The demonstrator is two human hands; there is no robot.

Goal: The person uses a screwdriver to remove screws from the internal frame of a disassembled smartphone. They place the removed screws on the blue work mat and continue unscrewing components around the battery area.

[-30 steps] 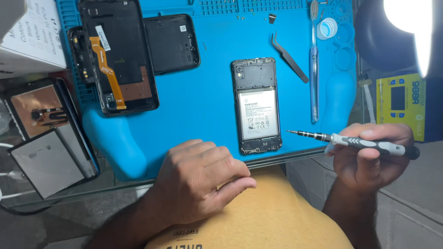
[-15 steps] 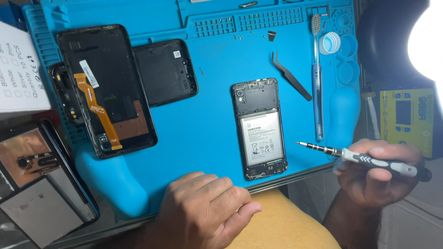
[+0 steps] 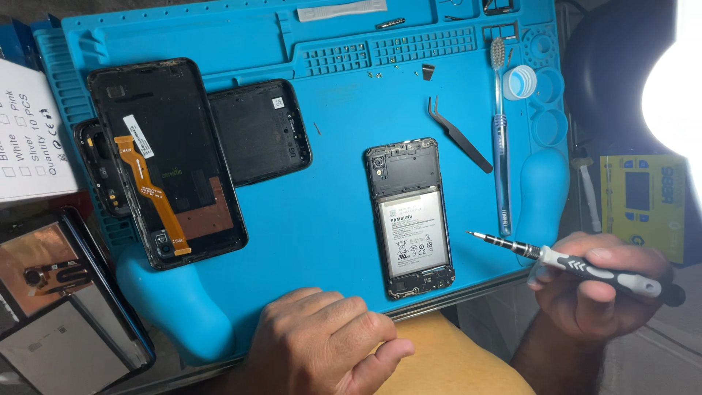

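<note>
The lamp (image 3: 676, 95) right of the blue mat (image 3: 329, 212) is blown out white and cut by the frame edge, so no shape to it. Left of the mat, the white box (image 3: 29, 139) and a copper-backed panel (image 3: 58, 307) run off frame. The tiny screws (image 3: 380, 73) at the mat's top are too small to tell apart.

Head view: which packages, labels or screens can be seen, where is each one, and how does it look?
White box: left edge, rectangular, with dark print and small checkboxes.
Battery label: on the open phone in the middle of the blue mat, pale rectangle with small dark print.
White sticker: on the black phone frame at left, narrow strip.
Yellow package: right edge, beyond the right hand, yellow with dark shapes.
</note>
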